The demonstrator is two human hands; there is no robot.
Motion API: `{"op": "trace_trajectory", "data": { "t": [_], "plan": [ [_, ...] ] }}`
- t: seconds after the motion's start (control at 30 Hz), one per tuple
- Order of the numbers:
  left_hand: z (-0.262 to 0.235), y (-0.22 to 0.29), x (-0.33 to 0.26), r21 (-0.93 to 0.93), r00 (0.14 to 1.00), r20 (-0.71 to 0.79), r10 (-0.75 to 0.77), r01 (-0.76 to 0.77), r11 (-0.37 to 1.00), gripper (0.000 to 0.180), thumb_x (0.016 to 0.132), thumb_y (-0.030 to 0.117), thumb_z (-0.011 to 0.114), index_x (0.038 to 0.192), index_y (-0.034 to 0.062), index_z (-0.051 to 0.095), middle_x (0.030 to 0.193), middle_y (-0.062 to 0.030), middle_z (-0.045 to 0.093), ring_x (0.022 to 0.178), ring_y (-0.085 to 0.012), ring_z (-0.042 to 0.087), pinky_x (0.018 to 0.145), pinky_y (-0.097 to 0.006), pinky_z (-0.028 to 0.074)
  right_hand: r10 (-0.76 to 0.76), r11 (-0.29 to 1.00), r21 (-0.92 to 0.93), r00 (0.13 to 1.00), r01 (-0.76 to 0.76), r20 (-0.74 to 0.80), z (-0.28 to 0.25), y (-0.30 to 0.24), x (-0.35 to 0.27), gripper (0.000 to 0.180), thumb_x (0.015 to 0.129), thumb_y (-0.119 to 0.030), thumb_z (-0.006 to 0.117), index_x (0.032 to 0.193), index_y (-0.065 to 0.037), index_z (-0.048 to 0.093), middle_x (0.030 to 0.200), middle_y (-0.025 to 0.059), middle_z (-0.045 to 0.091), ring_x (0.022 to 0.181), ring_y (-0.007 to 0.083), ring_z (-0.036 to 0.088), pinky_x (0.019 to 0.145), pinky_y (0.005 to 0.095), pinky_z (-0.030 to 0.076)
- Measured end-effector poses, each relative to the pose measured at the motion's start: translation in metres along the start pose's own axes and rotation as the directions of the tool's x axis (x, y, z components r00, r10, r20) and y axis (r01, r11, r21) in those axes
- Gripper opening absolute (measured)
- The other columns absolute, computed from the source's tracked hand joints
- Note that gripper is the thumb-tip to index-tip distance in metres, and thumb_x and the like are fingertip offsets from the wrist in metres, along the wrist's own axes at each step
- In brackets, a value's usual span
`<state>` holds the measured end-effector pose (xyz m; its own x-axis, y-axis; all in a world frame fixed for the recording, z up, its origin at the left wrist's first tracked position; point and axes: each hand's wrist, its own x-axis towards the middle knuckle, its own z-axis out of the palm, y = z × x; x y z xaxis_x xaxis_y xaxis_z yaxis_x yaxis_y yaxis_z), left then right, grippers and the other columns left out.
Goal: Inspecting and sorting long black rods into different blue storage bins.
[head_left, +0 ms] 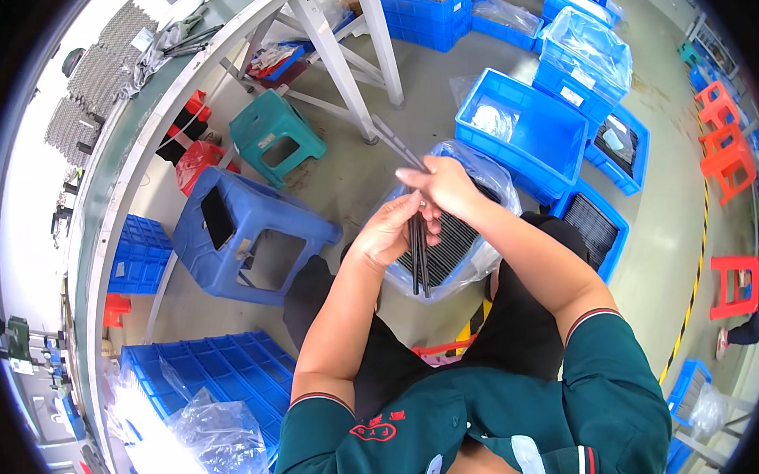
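While my left hand cups a small bundle of thin black strips upright, closed loosely round their upper ends so they hang straight, my right hand pinches one more strip, which slants off toward eleven o'clock. Both hands meet over the plastic-lined blue bin between my knees, where more strips lie flat. A blue stool stands at nine o'clock, a green stool beyond it.

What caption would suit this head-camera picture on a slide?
Seated worker's left hand and right hand gather thin black strips above a plastic-lined blue crate of them.
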<state>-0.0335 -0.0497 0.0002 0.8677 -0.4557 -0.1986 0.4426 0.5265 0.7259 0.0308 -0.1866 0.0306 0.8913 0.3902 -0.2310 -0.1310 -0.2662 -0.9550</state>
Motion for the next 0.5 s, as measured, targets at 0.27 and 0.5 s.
{"op": "trace_trajectory", "data": {
  "t": [0.27,0.5],
  "plan": [
    [-0.014,0.003,0.0,-0.14,0.981,-0.193,0.009,-0.036,0.989,0.033,0.089,0.038,0.058,0.078,0.0072,0.057,0.068,0.0016,0.043,0.051,-0.009,0.036,0.046,-0.024,0.031,-0.239,0.918,-0.327,0.971,0.226,0.001,-0.002,0.012,0.013,0.04,0.089,-0.036,0.052,0.074,0.001,0.055,0.058,0.0138,0.056,0.057,0.0234,0.06,0.053,0.0334,0.045],
    [-0.03,0.027,-0.003,-0.183,0.81,-0.517,0.277,-0.421,0.889,0.032,0.09,0.038,0.055,0.082,0.008,0.054,0.065,0.0029,0.041,0.053,-0.0092,0.034,0.049,-0.025,0.033,-0.031,0.988,0.153,0.961,-0.011,0.274,-0.012,0.006,-0.017,0.021,0.092,-0.022,0.048,0.101,-0.003,0.052,0.066,0.0055,0.057,0.045,0.0068,0.044,0.039,0.0202,0.031]
  ]
}}
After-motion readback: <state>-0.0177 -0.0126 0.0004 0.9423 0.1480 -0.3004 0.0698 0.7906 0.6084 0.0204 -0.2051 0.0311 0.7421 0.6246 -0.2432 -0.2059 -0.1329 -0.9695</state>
